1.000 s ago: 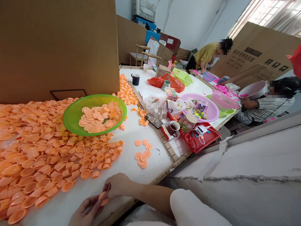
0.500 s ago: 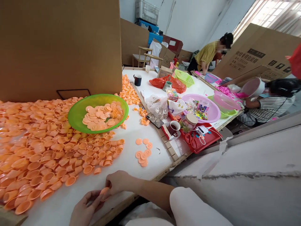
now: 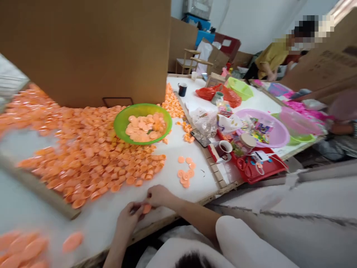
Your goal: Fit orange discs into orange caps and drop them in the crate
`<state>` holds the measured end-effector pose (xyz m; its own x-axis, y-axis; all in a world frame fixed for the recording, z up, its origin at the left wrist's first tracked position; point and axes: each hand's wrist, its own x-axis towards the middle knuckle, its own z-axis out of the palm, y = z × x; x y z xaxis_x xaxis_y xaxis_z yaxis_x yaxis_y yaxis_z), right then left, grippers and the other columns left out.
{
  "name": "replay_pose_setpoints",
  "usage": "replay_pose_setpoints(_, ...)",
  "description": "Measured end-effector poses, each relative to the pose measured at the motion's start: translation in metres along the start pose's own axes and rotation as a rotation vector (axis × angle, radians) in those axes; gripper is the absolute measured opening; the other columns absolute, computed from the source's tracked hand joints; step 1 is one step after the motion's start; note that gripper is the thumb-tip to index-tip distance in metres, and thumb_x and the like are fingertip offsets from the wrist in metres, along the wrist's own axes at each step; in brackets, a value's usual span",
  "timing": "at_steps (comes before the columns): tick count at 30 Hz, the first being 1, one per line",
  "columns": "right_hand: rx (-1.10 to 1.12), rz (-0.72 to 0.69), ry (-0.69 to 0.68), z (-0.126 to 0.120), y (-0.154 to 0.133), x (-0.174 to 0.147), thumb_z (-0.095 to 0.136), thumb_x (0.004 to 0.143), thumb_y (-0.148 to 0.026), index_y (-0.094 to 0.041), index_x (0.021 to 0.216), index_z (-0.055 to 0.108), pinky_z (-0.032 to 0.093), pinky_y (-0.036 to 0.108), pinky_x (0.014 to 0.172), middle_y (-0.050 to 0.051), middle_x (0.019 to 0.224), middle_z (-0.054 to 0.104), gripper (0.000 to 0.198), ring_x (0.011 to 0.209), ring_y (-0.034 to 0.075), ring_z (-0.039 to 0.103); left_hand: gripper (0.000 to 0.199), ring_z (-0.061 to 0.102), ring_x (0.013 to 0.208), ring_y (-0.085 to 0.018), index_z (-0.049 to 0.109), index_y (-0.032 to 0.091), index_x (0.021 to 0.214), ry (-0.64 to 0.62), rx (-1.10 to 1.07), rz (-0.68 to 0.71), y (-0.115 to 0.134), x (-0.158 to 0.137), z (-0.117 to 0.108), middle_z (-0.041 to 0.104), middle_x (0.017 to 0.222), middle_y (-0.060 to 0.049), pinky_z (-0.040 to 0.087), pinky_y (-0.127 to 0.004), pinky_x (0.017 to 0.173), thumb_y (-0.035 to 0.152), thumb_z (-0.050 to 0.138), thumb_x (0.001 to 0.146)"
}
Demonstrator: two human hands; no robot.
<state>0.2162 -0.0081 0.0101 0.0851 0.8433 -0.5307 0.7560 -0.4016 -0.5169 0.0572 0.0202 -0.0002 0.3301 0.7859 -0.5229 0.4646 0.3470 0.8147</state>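
My left hand [image 3: 129, 216] pinches a small round orange plastic disc [image 3: 147, 209] above the table's front edge. Right beside it, my right hand [image 3: 159, 195] is closed with its fingertips curled in close to the disc; what those fingers grip is hidden. A small group of similar flat orange discs [image 3: 185, 174] lies on the white tabletop [image 3: 173, 163] beyond my right hand. Farther off, a green plastic bowl [image 3: 119, 126] contains many more discs. Left of it spreads a large heap of small orange cup-shaped pieces [image 3: 111, 160].
A tall cardboard sheet [image 3: 97, 48] stands behind the heap. At the left a wooden strip [image 3: 55, 197] borders it, with more orange discs [image 3: 22, 247] nearer me. A phone [image 3: 200, 137], a mug of dark drink [image 3: 225, 147] and a red tray [image 3: 275, 165] sit rightward. Two co-workers are beyond.
The view has swung left and down, showing the wooden strip and discs at the lower left. My hands remain together around the orange disc.
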Motion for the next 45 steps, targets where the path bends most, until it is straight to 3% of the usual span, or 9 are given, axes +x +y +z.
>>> replay_pose_setpoints(9,0.228,-0.03,0.073,0.004,-0.003,-0.02,0.067,0.07,-0.048,-0.022,0.079,0.063,0.041,0.021,0.056,-0.003,0.061,0.064,0.028,0.06,0.013,0.058,0.03,0.062,0.062,-0.017,0.058,0.016,0.086,-0.062,0.036,0.045,-0.008,-0.016,-0.014,0.064,0.074,-0.003,0.053,-0.029,0.057,0.035,0.064,0.064)
replay_pose_setpoints(15,0.183,0.076,0.387,-0.041,0.051,-0.042,0.055,0.082,-0.032,-0.019,0.096,0.059,0.04,0.028,0.07,0.006,0.094,0.066,0.02,0.083,0.017,0.058,0.023,0.06,0.082,-0.022,0.064,0.018,0.095,0.544,0.539,0.201,-0.042,-0.03,-0.111,0.061,0.088,-0.007,0.05,-0.037,0.077,0.024,0.053,0.075)
replay_pose_setpoints(18,0.023,0.144,0.481,-0.058,0.09,-0.038,0.058,0.078,-0.029,-0.018,0.097,0.059,0.038,0.031,0.074,0.01,0.097,0.063,0.022,0.091,0.022,0.055,0.025,0.054,0.098,-0.028,0.064,0.017,0.1,0.785,0.671,0.363,-0.034,-0.04,-0.128,0.058,0.098,-0.013,0.045,-0.043,0.084,0.02,0.052,0.078)
replay_pose_setpoints(22,-0.173,0.163,0.496,-0.05,0.117,-0.026,0.059,0.073,-0.023,-0.017,0.098,0.061,0.039,0.031,0.072,0.01,0.089,0.062,0.026,0.087,0.023,0.054,0.021,0.053,0.099,-0.025,0.062,0.02,0.1,0.63,0.563,0.512,-0.008,-0.023,-0.087,0.057,0.101,-0.01,0.046,-0.038,0.083,0.019,0.052,0.082)
replay_pose_setpoints(27,-0.041,0.144,0.476,-0.044,0.121,-0.025,0.058,0.071,-0.025,-0.02,0.085,0.063,0.04,0.03,0.063,0.008,0.085,0.063,0.016,0.076,0.02,0.057,0.013,0.052,0.1,-0.022,0.062,0.018,0.092,0.503,0.59,0.526,0.013,0.021,-0.053,0.057,0.1,-0.009,0.043,-0.036,0.087,0.017,0.054,0.081)
replay_pose_setpoints(33,0.299,0.081,0.555,-0.059,0.106,-0.038,0.065,0.068,-0.045,-0.023,0.075,0.065,0.043,0.03,0.061,0.004,0.077,0.065,0.023,0.061,0.016,0.054,0.012,0.055,0.067,-0.013,0.054,0.016,0.076,0.274,0.174,0.253,-0.004,0.016,-0.048,0.057,0.071,-0.001,0.044,-0.025,0.064,0.027,0.054,0.081)
replay_pose_setpoints(37,0.641,-0.008,0.356,-0.044,0.072,-0.035,0.065,0.068,-0.048,-0.019,0.079,0.062,0.046,0.029,0.061,0.004,0.07,0.065,0.032,0.063,0.016,0.059,0.012,0.054,0.053,-0.01,0.051,0.015,0.074,-0.001,-0.144,-0.004,-0.018,-0.004,-0.019,0.057,0.059,0.001,0.045,-0.022,0.054,0.025,0.057,0.077)
replay_pose_setpoints(40,0.75,-0.101,0.197,-0.018,0.048,-0.027,0.062,0.072,-0.048,-0.017,0.079,0.061,0.047,0.028,0.064,0.004,0.068,0.065,0.032,0.067,0.016,0.061,0.012,0.059,0.058,-0.011,0.053,0.015,0.085,0.037,-0.204,-0.004,-0.018,-0.013,-0.004,0.06,0.064,0.0,0.049,-0.024,0.059,0.022,0.058,0.077)
replay_pose_setpoints(45,0.753,-0.139,0.204,0.018,0.034,-0.026,0.063,0.071,-0.042,-0.017,0.091,0.06,0.049,0.029,0.067,0.006,0.089,0.067,0.032,0.072,0.015,0.062,0.014,0.061,0.062,-0.011,0.058,0.015,0.09,0.126,-0.099,0.051,-0.019,-0.02,-0.005,0.062,0.074,-0.003,0.052,-0.023,0.06,0.026,0.056,0.082)
